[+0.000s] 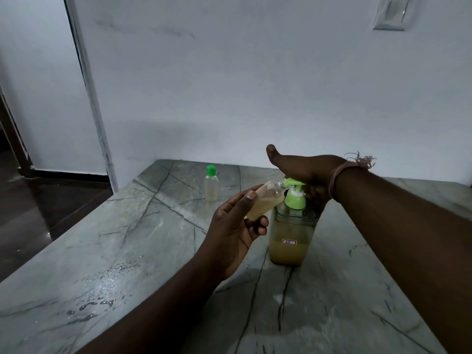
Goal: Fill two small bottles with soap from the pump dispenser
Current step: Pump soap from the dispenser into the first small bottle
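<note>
The left hand (236, 226) is gripping the uncapped small bottle (265, 201), fingers curled round it, tilting its mouth against the spout of the pump dispenser (293, 226) standing on the marble counter (127, 251). The right hand (306, 172) is pressing flat on the pump head, hiding most of it; its fingers are out of sight. A capped small bottle (211, 185) is standing well behind.

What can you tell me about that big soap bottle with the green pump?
The pump dispenser is a clear plastic bottle standing upright on the grey stone counter, roughly a third full of yellowish-brown soap, with a small white label reading 35. The right hand presses its green pump head; its nozzle meets the small bottle held tilted by the left hand.
</note>
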A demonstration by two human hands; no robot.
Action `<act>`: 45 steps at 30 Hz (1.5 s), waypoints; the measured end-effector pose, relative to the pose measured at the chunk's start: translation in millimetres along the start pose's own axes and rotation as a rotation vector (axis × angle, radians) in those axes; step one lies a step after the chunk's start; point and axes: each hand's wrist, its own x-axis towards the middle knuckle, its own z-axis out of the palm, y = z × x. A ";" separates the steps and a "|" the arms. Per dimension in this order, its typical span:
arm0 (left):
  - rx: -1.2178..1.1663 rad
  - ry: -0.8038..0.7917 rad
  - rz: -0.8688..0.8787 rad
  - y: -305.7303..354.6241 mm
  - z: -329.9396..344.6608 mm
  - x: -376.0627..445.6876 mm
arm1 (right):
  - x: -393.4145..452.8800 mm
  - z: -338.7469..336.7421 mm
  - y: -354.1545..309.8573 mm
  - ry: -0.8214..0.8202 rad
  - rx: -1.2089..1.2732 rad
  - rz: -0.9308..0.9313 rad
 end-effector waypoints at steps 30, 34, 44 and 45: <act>-0.025 -0.001 -0.011 0.0 0.6 -2.9 | 0.0 3.2 0.4 0.001 0.050 0.037; -0.016 -0.013 -0.012 -2.1 -0.9 -1.3 | 9.9 5.1 3.6 0.180 -0.153 -0.145; -0.029 0.002 -0.025 -1.2 -0.7 -2.4 | -1.6 4.0 1.1 0.002 0.033 0.048; -0.032 -0.002 -0.025 -1.0 -0.5 -2.1 | -2.2 3.5 0.9 -0.011 0.038 0.043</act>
